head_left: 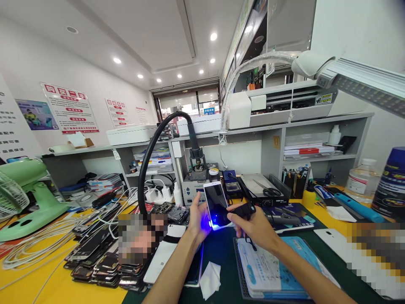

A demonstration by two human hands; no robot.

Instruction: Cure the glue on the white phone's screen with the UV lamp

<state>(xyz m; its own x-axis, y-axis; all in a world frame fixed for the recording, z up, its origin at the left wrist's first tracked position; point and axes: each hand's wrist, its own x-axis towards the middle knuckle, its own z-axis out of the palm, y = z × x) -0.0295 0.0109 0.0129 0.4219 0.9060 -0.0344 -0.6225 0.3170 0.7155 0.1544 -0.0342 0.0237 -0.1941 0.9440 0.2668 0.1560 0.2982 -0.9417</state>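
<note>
My left hand (pixel 198 217) holds a white-framed smartphone (pixel 215 195) upright and tilted, its dark screen facing me. In my right hand (pixel 249 221) is a small black flashlight (pixel 242 211), aimed at the phone's lower end. Blue-violet light spreads over that end of the phone and onto the left fingers. A dark cord loop hangs below the right hand. Beneath the right forearm lie blue-and-white packets (pixel 262 266) on a dark perforated tray. A crumpled white tissue (pixel 210 279) rests on the green mat, with a white phone back (pixel 166 253) left of my left forearm.
Stacks of phone parts (pixel 106 268) and white cables (pixel 34 245) cover the left side, near a green fan (pixel 31 190). A black hose (pixel 148 160) arches over the bench. Scissors (pixel 268 190) lie at the back. Bottles (pixel 362 179) and a spray can (pixel 390 185) stand right.
</note>
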